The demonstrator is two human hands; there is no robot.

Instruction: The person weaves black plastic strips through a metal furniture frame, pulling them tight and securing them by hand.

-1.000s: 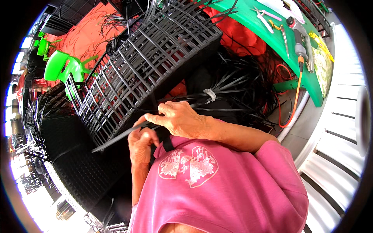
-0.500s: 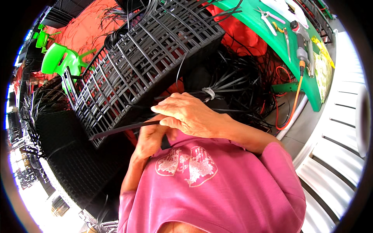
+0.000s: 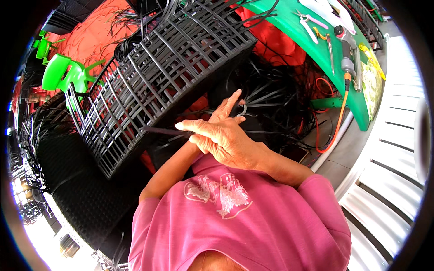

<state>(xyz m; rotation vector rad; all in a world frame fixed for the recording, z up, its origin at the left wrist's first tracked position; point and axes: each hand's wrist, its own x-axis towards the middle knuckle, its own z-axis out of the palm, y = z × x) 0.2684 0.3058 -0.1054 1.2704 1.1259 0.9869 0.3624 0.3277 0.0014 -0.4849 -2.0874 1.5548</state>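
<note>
My right hand [image 3: 222, 139] lies across the front of my left wrist, thumb and fingers closed on a flat black weaving strip [image 3: 165, 131]. The strip sticks out to the left toward the black slatted crate and looks blurred at its end. Beyond it, my left hand [image 3: 227, 107] reaches forward with fingers stretched out, partly hidden behind the right hand. Its fingertips are close to a bundle of black strips [image 3: 266, 97] tied with a pale band [image 3: 242, 108]. Whether they touch the bundle, I cannot tell.
A black slatted crate [image 3: 156, 67] full of strips stands ahead. On the green table [image 3: 312, 58] at right lie pink-handled snips [image 3: 308, 22] and a power tool [image 3: 347, 56] with an orange cord. Black woven work [image 3: 77, 180] sits at left, a white slatted chair [image 3: 384, 180] at right.
My left hand has moved forward and right from under the right hand, its fingers now stretched out toward the bundle. Less of the strip shows at left. The view has shifted slightly.
</note>
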